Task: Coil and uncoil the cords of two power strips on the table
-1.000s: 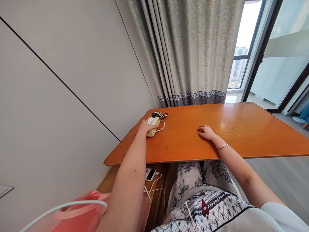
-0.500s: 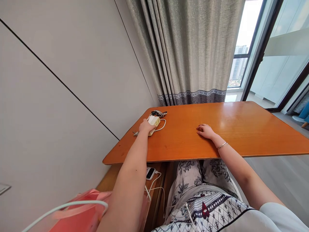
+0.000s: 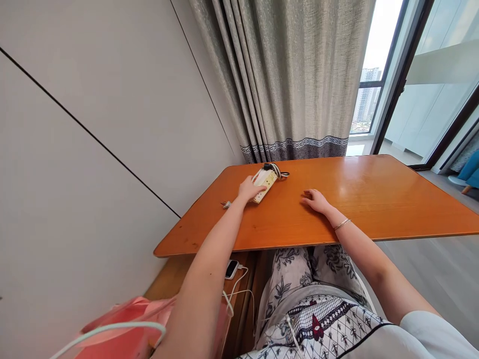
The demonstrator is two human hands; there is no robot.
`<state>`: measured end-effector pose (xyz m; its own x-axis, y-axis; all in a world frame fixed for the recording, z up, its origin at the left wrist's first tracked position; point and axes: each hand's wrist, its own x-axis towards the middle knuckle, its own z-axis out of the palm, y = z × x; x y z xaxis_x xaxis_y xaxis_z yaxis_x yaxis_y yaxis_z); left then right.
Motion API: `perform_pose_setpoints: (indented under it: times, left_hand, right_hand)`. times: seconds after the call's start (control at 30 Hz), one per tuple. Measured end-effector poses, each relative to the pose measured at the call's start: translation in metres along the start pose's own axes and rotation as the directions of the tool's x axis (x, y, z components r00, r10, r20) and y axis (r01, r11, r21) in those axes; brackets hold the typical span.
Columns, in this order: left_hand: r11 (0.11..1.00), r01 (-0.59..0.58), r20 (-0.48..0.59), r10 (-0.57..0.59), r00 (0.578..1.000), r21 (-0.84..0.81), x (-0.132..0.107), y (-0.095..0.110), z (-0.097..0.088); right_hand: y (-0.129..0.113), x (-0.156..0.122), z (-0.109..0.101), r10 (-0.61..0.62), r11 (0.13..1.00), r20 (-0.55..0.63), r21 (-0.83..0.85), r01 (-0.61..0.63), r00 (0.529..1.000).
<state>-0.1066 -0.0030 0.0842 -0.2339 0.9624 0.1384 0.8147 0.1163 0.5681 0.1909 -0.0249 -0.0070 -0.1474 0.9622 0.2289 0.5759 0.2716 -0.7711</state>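
Observation:
My left hand (image 3: pixel 249 189) grips a white and pale yellow power strip (image 3: pixel 268 182) near its closer end, on the left half of the orange wooden table (image 3: pixel 337 199). The strip slants away from me, its socket face turned to the right. A bundled black and white cable (image 3: pixel 276 170) lies at its far end. Beside my left wrist a plug (image 3: pixel 226 204) rests on the tabletop. My right hand (image 3: pixel 315 200) lies on the table to the right of the strip, fingers loosely spread and holding nothing.
Below the table's front edge, a phone (image 3: pixel 232 269) with a white charging cord (image 3: pixel 239 288) lies on a wooden surface. A pink bag (image 3: pixel 123 329) stands at lower left. The wall (image 3: pixel 93 199) borders the left side; a curtain (image 3: pixel 299 80) hangs behind the table.
My left hand has moved right with the power strip, and its cable bundle and plug have shifted right too. My right hand stays nearly in place, its fingers slightly more spread.

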Motion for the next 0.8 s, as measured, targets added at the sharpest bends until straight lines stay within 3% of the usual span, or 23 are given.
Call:
perform_pose_setpoints:
  times: [0.07, 0.13, 0.23, 0.33, 0.37, 0.57, 0.8]
  left_hand:
    - [0.978, -0.07, 0.067, 0.084, 0.994, -0.194, -0.006, 0.018, 0.016]
    - [0.905, -0.123, 0.173, 0.208, 0.963, -0.406, -0.013, 0.032, 0.03]
    - [0.816, -0.213, 0.236, 0.388, 0.891, -0.537, -0.022, 0.045, 0.045]
    - [0.825, -0.345, 0.237, 0.481, 0.844, -0.448, -0.029, 0.051, 0.049]
    - [0.836, -0.382, 0.241, 0.495, 0.835, -0.394, -0.031, 0.051, 0.049]
    - [0.823, -0.55, 0.274, 0.567, 0.777, -0.143, -0.032, 0.043, 0.049]
    - [0.807, -0.589, 0.271, 0.577, 0.77, -0.042, -0.027, 0.026, 0.051]
  right_hand:
    - [0.0, 0.005, 0.001, 0.052, 0.993, -0.064, 0.111, -0.045, 0.997]
    - [0.0, 0.009, -0.002, 0.103, 0.975, -0.094, 0.206, -0.081, 0.99]
    - [0.0, 0.012, -0.013, 0.186, 0.841, -0.077, 0.527, -0.119, 0.979]
    - [0.0, 0.012, -0.023, 0.259, 0.585, -0.054, 0.803, -0.112, 0.964]
    - [0.0, 0.011, -0.025, 0.282, 0.543, -0.06, 0.833, -0.108, 0.958]
    - [0.006, 0.014, -0.027, 0.395, 0.444, -0.078, 0.889, -0.116, 0.915]
    - [0.006, 0.015, -0.026, 0.452, 0.268, -0.003, 0.954, -0.132, 0.892]
